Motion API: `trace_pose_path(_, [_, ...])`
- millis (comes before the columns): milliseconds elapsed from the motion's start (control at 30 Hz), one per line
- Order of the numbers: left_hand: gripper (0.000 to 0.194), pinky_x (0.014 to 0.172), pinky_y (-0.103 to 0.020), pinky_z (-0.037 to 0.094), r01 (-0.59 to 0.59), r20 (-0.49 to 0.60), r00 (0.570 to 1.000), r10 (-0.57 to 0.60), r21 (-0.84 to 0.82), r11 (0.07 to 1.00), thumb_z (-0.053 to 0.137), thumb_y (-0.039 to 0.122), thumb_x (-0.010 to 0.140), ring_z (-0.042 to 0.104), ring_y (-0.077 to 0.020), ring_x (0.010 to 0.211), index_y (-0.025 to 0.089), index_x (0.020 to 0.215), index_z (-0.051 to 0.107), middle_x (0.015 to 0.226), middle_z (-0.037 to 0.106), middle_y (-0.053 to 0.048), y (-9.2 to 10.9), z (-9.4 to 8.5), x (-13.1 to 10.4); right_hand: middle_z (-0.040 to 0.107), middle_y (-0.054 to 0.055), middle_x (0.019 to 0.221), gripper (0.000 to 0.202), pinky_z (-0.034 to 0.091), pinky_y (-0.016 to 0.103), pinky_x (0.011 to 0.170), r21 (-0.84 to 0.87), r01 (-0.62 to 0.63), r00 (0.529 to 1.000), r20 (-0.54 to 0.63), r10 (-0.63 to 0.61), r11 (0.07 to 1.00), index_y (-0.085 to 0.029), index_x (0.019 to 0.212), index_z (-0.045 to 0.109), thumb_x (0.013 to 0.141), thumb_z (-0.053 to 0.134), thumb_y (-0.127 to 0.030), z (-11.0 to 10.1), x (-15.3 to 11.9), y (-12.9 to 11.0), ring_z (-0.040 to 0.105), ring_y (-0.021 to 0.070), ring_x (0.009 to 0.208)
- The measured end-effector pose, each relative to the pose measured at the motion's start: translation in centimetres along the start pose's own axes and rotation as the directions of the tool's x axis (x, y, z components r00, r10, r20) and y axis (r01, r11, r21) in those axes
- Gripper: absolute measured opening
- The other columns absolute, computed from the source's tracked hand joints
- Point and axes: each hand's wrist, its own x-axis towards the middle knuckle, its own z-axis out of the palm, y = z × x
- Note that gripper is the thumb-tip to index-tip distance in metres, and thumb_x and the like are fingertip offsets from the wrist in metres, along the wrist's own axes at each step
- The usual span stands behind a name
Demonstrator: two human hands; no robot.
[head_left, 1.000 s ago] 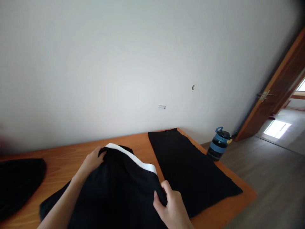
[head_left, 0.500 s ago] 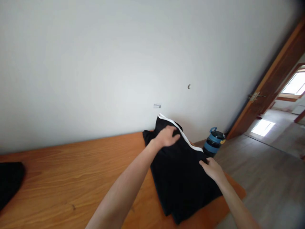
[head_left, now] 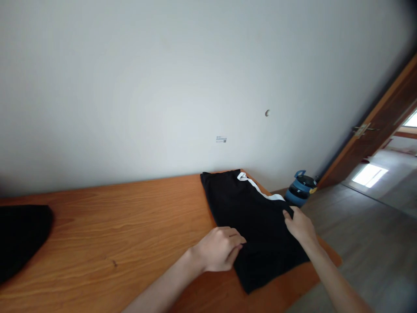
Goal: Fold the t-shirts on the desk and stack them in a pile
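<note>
A black garment (head_left: 254,217) with a white stripe along its far right edge lies folded on the wooden table (head_left: 130,230). My left hand (head_left: 221,248) is closed at the garment's near left edge, its curled fingers pinching the cloth. At the right edge, just past the end of the visible white stripe, my right hand (head_left: 298,224) grips the fabric between thumb and fingers. The stripe is bent into a small loop at its far end. I cannot tell which kind of garment it is.
Another black cloth item (head_left: 22,239) lies at the table's left end. A blue and black bottle (head_left: 298,191) stands beyond the table's right edge. Behind is a white wall (head_left: 146,87) with a small label (head_left: 221,139); a wooden door (head_left: 374,117) is at the right.
My left hand has moved from the garment's far part down to its near left edge and closed there. The raised far corner now lies flat. My right hand still holds the right edge.
</note>
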Motion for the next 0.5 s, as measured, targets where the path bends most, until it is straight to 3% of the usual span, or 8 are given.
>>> trace_pose_path(67, [0.026, 0.085, -0.031, 0.054, -0.004, -0.036, 0.999, 0.003, -0.011, 1.000, 0.051, 0.023, 0.097, 0.069, -0.0204, 0.090, 0.018, 0.112, 0.071, 0.099, 0.076, -0.007, 1.0, 0.7, 0.5, 0.069, 0.024, 0.120, 0.045, 0.051, 0.045, 0.088, -0.038, -0.030, 1.000, -0.004, 0.030, 0.999, -0.010, 0.135, 0.057, 0.101, 0.037, -0.032, -0.3, -0.2, 0.5, 0.068, 0.0368, 0.111])
trace_pose_path(133, [0.026, 0.083, -0.033, 0.054, -0.040, 0.014, 0.999, 0.040, -0.001, 0.999, 0.057, 0.039, 0.097, 0.068, -0.0209, 0.088, 0.020, 0.102, 0.074, 0.094, 0.075, -0.006, 1.9, 2.3, 0.5, 0.065, 0.029, 0.124, 0.045, 0.050, 0.053, 0.089, -0.097, -0.043, 0.999, -0.023, 0.041, 0.994, -0.007, 0.134, 0.056, 0.098, 0.043, -0.029, 0.2, -0.8, 0.4, 0.064, 0.0426, 0.116])
trace_pose_path(200, [0.036, 0.089, -0.036, 0.053, -0.049, 0.012, 0.999, 0.048, 0.010, 0.999, 0.056, 0.052, 0.097, 0.067, -0.0230, 0.100, 0.023, 0.107, 0.073, 0.111, 0.075, -0.006, 2.3, 4.4, 0.0, 0.060, 0.030, 0.132, 0.044, 0.048, 0.058, 0.093, -0.161, 0.049, 0.994, -0.085, -0.064, 0.986, -0.007, 0.134, 0.056, 0.096, 0.045, -0.028, 1.4, -1.5, -0.5, 0.059, 0.0441, 0.123])
trace_pose_path(267, [0.047, 0.104, -0.042, 0.048, -0.013, -0.064, 0.998, 0.014, 0.025, 1.000, 0.049, 0.056, 0.100, 0.059, -0.0269, 0.126, 0.023, 0.130, 0.064, 0.141, 0.063, -0.008, 2.3, 6.4, -0.7, 0.058, 0.025, 0.138, 0.042, 0.046, 0.056, 0.099, -0.161, 0.249, 0.954, -0.131, -0.271, 0.955, -0.012, 0.133, 0.058, 0.097, 0.044, -0.028, 2.8, -2.0, -2.5, 0.056, 0.0399, 0.128])
trace_pose_path(333, [0.059, 0.117, -0.049, 0.037, 0.022, -0.095, 0.995, -0.018, 0.048, 0.999, 0.043, 0.058, 0.102, 0.044, -0.0307, 0.144, 0.021, 0.148, 0.050, 0.158, 0.048, -0.012, 2.1, 7.8, -1.4, 0.058, 0.020, 0.142, 0.040, 0.044, 0.052, 0.105, -0.052, 0.439, 0.889, -0.123, -0.442, 0.897, -0.016, 0.132, 0.061, 0.099, 0.043, -0.028, 4.0, -2.1, -5.1, 0.053, 0.0350, 0.132])
trace_pose_path(400, [0.070, 0.123, -0.053, 0.029, 0.030, -0.068, 0.997, -0.025, 0.079, 0.996, 0.040, 0.064, 0.101, 0.034, -0.0329, 0.151, 0.018, 0.154, 0.042, 0.162, 0.042, -0.014, 1.7, 8.9, -2.1, 0.059, 0.017, 0.142, 0.038, 0.043, 0.047, 0.107, 0.073, 0.515, 0.856, -0.090, -0.508, 0.854, -0.018, 0.129, 0.063, 0.100, 0.042, -0.031, 5.0, -1.6, -8.1, 0.053, 0.0325, 0.133])
trace_pose_path(500, [0.074, 0.124, -0.053, 0.029, 0.013, -0.069, 0.998, -0.002, 0.153, 0.988, 0.042, 0.066, 0.099, 0.032, -0.0330, 0.153, 0.018, 0.155, 0.041, 0.162, 0.043, -0.013, 0.8, 10.7, -2.4, 0.063, 0.013, 0.138, 0.038, 0.045, 0.041, 0.104, 0.157, 0.513, 0.858, -0.058, -0.511, 0.844, -0.020, 0.126, 0.066, 0.102, 0.043, -0.038, 5.7, 0.7, -12.1, 0.057, 0.0295, 0.128])
